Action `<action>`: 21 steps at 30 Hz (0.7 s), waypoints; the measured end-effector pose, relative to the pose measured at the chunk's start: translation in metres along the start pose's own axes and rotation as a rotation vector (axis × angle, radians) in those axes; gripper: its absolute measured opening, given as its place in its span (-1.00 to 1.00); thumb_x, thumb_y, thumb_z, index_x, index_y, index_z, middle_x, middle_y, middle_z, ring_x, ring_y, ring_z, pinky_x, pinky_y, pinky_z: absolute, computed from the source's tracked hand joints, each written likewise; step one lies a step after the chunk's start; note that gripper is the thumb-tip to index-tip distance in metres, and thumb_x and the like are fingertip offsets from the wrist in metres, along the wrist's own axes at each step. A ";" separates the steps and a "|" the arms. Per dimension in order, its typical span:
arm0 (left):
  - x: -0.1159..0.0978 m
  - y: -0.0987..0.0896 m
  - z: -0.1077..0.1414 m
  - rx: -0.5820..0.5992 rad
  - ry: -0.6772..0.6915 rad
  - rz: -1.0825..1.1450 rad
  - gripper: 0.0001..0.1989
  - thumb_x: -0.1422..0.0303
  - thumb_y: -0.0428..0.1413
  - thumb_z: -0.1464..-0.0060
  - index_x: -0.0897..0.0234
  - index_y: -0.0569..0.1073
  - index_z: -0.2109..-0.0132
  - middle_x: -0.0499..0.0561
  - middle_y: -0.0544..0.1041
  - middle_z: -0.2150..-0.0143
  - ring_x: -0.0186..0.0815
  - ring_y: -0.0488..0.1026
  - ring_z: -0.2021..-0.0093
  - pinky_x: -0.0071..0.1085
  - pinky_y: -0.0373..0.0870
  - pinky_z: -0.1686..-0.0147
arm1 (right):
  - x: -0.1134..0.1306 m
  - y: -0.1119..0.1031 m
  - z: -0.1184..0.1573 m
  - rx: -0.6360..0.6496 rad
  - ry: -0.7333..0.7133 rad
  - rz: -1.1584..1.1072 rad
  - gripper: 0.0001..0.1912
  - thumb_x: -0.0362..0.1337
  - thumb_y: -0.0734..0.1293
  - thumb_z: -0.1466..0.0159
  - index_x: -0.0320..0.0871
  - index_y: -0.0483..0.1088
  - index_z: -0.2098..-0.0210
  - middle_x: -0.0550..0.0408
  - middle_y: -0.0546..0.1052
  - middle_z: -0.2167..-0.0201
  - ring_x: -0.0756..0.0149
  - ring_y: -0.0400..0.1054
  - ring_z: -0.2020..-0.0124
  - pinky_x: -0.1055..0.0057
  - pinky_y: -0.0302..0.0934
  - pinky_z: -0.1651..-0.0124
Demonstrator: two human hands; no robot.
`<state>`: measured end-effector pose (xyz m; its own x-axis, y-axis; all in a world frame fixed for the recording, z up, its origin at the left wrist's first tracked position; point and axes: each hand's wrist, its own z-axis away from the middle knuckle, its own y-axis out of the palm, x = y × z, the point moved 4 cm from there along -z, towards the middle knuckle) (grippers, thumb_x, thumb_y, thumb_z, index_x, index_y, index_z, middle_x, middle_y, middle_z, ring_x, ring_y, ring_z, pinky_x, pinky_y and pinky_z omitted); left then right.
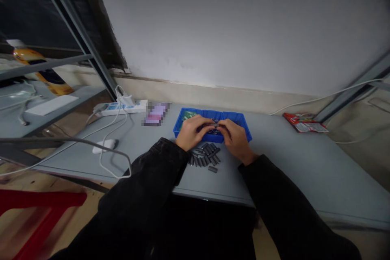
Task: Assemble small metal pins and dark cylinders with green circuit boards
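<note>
My left hand (192,131) and my right hand (235,138) meet over a blue divided tray (210,139). Their fingertips are closed on a small dark-grey piece (215,125) between them, its far details too small to make out. Green parts (189,114) lie in the tray's left compartment, and small shiny metal pieces show in the middle one, partly behind my fingers. Just in front of the tray is a pile of dark-grey short cylinder-like pieces (204,155). One single grey piece (212,169) lies apart, nearer the table's front edge.
On the grey table (289,170) a white power strip (134,107), a blurred-out phone-like item (156,113) and a white plug-like object (104,146) with loose cables lie to the left. A red packet (304,123) lies at right. A bottle (45,71) leans on the left shelf; a red stool (42,199) stands below.
</note>
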<state>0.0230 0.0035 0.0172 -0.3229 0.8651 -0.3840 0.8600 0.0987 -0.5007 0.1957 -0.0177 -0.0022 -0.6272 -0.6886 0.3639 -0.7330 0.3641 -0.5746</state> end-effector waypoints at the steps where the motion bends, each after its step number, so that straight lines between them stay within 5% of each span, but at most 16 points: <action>1: 0.000 0.000 0.000 0.001 0.002 0.002 -0.83 0.31 0.15 -0.26 0.30 0.56 0.11 0.07 0.61 0.18 -0.32 0.53 0.21 -0.32 0.48 0.11 | 0.000 0.000 0.000 0.000 -0.002 0.001 -0.80 -0.22 0.17 -0.45 -0.10 0.40 0.10 0.03 0.55 0.20 0.23 0.45 0.16 0.33 0.28 0.10; 21: -0.001 -0.001 0.000 -0.007 0.002 0.001 -0.82 0.30 0.16 -0.25 0.31 0.56 0.11 0.07 0.61 0.20 -0.34 0.50 0.26 -0.33 0.47 0.16 | 0.001 -0.001 -0.001 0.021 0.010 0.025 -0.75 -0.20 0.13 -0.47 -0.10 0.42 0.11 0.03 0.55 0.22 0.25 0.45 0.17 0.34 0.28 0.11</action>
<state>0.0231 0.0024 0.0184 -0.3215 0.8659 -0.3832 0.8632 0.1015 -0.4946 0.1954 -0.0181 -0.0007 -0.6478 -0.6730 0.3568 -0.7117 0.3678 -0.5985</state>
